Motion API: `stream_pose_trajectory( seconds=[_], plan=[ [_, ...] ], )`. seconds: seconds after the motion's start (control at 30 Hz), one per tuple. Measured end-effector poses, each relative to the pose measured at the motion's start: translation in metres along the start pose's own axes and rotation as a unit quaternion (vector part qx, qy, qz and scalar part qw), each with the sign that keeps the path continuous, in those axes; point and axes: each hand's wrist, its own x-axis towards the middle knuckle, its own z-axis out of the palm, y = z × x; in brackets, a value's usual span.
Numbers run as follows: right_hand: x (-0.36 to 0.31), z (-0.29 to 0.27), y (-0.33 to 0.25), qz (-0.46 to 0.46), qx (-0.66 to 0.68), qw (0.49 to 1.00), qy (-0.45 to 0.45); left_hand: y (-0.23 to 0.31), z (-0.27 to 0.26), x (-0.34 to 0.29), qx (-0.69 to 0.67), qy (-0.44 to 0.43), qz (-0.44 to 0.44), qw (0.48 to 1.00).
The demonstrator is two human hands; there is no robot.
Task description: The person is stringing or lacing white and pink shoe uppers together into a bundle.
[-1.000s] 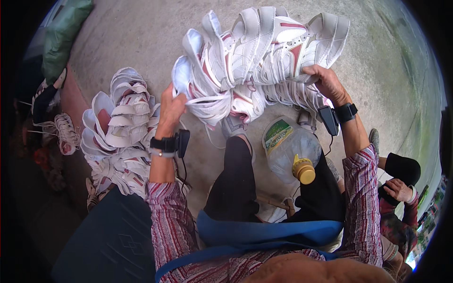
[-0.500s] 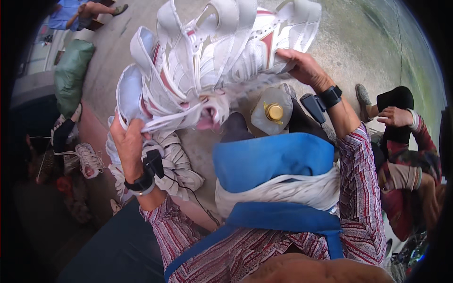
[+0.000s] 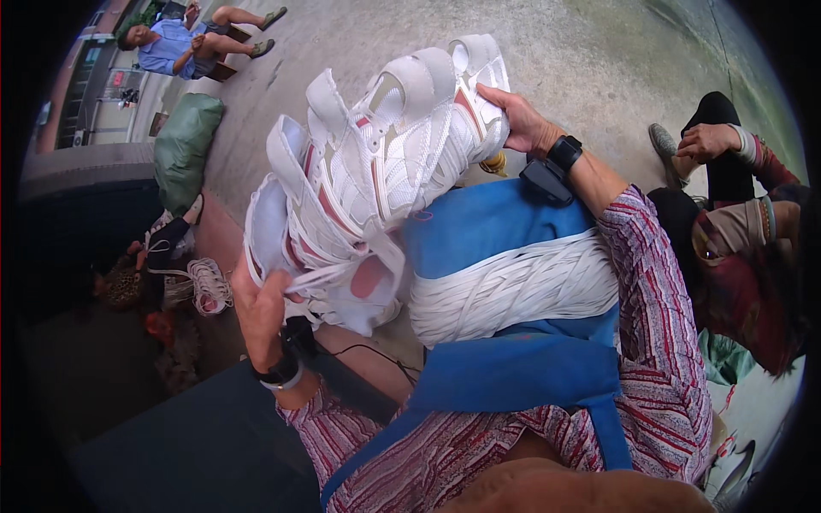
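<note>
A row of white shoe uppers [image 3: 402, 145] with red and grey trim, nested side by side, stretches between my two hands. At its lower left end, my left hand [image 3: 259, 312] is closed on the uppers, next to a loose white strip. My right hand [image 3: 523, 124] grips the upper right end, thumb on top. A pale piece with a pink oval [image 3: 368, 282] hangs from the lower side of the row. On my lap, a thick bundle of white laces [image 3: 513, 286] lies across my blue apron [image 3: 513, 376].
A yellow cap [image 3: 494, 162] peeks out behind the uppers. A green sack [image 3: 188, 150] and a coil of white laces [image 3: 209, 286] are at the left. One person [image 3: 175, 51] sits far left; another, with folded arms [image 3: 723, 141], is close on the right.
Both hands have brought the row of uppers down and nearer my lap. The yellow-capped container is now mostly covered, and more of the lace bundle shows. The whole view has shifted.
</note>
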Motion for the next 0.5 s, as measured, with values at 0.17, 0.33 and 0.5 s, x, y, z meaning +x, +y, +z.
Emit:
stream_pose_trajectory(
  seconds=[0.17, 0.33, 0.5],
  plan=[
    [-0.009, 0.001, 0.005, 0.087, -0.02, 0.996, 0.012, 0.005, 0.012, -0.026, 0.013, 0.01, 0.022, 1.0],
    [-0.007, -0.006, 0.016, 0.107, -0.052, 0.992, 0.042, 0.011, 0.018, -0.03, 0.071, -0.009, 0.047, 0.996],
    [0.011, -0.099, 0.02, 0.144, -0.092, 0.975, 0.144, 0.018, 0.04, -0.016, 0.161, -0.113, 0.081, 0.977]
  ],
)
